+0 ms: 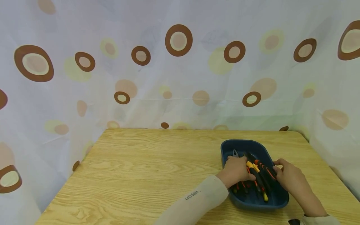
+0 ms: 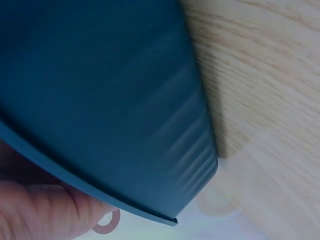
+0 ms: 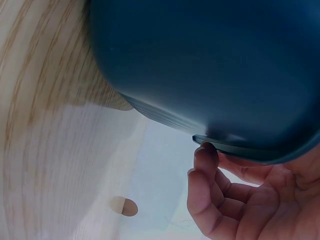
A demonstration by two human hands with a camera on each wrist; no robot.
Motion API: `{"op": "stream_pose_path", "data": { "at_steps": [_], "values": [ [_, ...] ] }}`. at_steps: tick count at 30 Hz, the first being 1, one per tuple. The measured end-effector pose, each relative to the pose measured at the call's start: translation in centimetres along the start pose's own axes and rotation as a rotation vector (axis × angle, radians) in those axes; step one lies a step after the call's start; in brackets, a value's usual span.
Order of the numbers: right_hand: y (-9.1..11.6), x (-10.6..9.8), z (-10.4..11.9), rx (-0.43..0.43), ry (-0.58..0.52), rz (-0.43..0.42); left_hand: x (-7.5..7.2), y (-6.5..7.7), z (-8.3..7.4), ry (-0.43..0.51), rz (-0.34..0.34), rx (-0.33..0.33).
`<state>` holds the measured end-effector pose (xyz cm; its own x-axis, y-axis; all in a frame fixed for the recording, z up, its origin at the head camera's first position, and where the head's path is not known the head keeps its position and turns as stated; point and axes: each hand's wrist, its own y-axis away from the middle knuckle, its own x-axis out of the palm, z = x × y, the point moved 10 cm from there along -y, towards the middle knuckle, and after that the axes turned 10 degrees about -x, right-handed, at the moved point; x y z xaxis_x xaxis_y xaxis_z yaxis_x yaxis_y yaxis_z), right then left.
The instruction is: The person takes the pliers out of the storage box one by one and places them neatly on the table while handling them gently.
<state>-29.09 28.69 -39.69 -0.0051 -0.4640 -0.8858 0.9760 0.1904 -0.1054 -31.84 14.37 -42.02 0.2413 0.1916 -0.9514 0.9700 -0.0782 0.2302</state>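
Note:
A dark blue plastic bin (image 1: pixel 260 205) holds a pile of hand tools, among them yellow-and-black handled tools (image 1: pixel 254 168). My left hand (image 1: pixel 236 168) reaches over the bin's left rim and lies on the tools, thumb pointing right. Just past its fingers shows the grey metal tip of a tool (image 1: pixel 235 153); I cannot tell whether the fingers grip it. My right hand (image 1: pixel 292 179) pinches the right rim, curled fingertips (image 3: pixel 206 150) against the outside. Beside its thumb lies an orange-and-black handle (image 1: pixel 261 164). In the left wrist view the bin wall hides most of the left hand.
The bin stands on the right part of a light wood-grain table (image 1: pixel 140 168). Behind and at both sides hangs a white curtain (image 1: pixel 157 78) with brown, peach and yellow ovals. A dark object (image 1: pixel 294 222) shows at the right sleeve.

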Motion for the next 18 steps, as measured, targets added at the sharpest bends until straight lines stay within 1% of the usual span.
{"op": "stream_pose_path", "data": {
  "at_steps": [4, 7, 13, 18],
  "values": [
    [-0.07, 0.09, -0.04, 0.001, -0.002, 0.009, -0.1, 0.33, 0.19, 0.075, -0.009, 0.015],
    [-0.14, 0.0, -0.02, 0.003, 0.007, 0.006, -0.2, 0.49, 0.3, 0.114, -0.022, 0.015],
    [-0.08, -0.01, 0.06, 0.003, 0.002, -0.005, -0.41, 0.6, 0.45, 0.175, -0.03, 0.017],
    [0.02, 0.02, -0.08, 0.012, -0.001, -0.005, -0.59, 0.81, 0.54, 0.202, -0.042, 0.032]
  ]
}}
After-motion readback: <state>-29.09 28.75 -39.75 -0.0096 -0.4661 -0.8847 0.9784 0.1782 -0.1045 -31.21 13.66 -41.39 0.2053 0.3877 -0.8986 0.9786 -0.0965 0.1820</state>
